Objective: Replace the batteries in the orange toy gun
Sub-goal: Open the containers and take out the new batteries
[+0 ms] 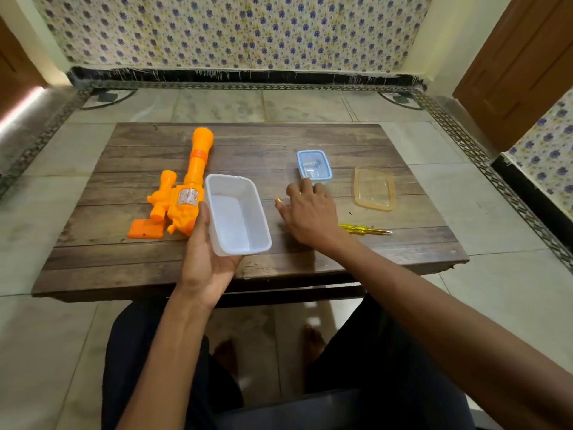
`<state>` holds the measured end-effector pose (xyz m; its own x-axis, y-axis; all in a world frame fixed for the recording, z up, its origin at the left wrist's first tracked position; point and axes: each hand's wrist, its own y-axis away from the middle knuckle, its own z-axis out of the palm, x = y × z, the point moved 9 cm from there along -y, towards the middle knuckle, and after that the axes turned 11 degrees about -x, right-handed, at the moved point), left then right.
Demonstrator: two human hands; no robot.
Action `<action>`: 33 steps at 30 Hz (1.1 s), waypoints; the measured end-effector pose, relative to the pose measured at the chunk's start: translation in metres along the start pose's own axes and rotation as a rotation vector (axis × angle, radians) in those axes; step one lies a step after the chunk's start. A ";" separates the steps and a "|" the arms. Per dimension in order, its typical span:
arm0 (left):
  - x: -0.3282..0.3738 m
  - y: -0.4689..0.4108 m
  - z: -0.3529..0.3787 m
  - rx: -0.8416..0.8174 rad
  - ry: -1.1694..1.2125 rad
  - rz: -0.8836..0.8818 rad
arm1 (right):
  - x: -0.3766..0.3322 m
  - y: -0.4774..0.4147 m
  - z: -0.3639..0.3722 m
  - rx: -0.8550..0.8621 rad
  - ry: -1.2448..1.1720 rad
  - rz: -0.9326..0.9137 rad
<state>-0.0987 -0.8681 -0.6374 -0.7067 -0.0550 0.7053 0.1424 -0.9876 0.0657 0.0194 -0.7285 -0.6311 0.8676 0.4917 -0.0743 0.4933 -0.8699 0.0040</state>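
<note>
The left hand [204, 259] holds an empty white tub [237, 214], its fingers wrapped under it. The orange toy gun [183, 190] lies on the tabletop [403, 243] just left of the tub. The right hand [310, 212] rests palm down, fingers spread, near a small gold battery [278, 200].

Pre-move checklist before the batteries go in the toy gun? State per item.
1. Battery cover off: ok, a loose orange cover lies by the toy gun.
2. Gun's battery bay facing up: cannot tell.
3. Left hand free: not ok, it holds the white tub.
4. White tub empty: ok.
5. Batteries at hand: cannot tell; right hand rests palm down on the table, with only a gold tip showing beside it.
6. Screwdriver within reach: ok.
</note>
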 end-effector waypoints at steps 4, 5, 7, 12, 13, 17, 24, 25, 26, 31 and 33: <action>0.005 0.001 -0.004 0.009 -0.010 0.019 | -0.001 -0.004 0.012 0.022 0.049 0.029; 0.006 0.001 -0.004 0.009 -0.012 0.022 | -0.003 -0.004 0.013 0.019 0.059 0.024; 0.007 0.001 -0.005 0.014 -0.013 0.022 | -0.009 -0.007 0.015 0.008 0.077 -0.008; 0.007 0.001 -0.004 0.022 0.005 0.025 | -0.018 -0.011 0.016 0.010 0.032 -0.053; 0.007 0.000 -0.004 0.026 0.013 0.023 | -0.018 -0.012 0.016 0.011 -0.003 -0.042; 0.007 0.001 -0.006 0.031 0.012 0.022 | -0.025 -0.010 0.014 0.009 0.004 -0.046; 0.004 0.001 -0.004 0.029 -0.001 0.003 | -0.033 -0.004 0.015 -0.033 0.036 -0.088; 0.004 0.001 -0.005 0.026 0.004 0.004 | -0.029 -0.004 0.012 -0.028 -0.038 -0.072; 0.004 0.001 -0.005 0.022 0.010 0.005 | -0.023 -0.005 0.007 -0.012 -0.152 -0.038; 0.007 0.000 -0.004 0.009 0.044 0.037 | -0.013 0.012 -0.048 0.205 -0.739 0.033; 0.004 -0.001 -0.002 0.009 0.089 0.031 | -0.025 0.022 -0.073 0.272 -0.839 -0.021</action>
<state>-0.1030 -0.8675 -0.6367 -0.7606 -0.0986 0.6416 0.1708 -0.9840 0.0514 0.0127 -0.7568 -0.5564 0.4737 0.4093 -0.7798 0.3839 -0.8929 -0.2354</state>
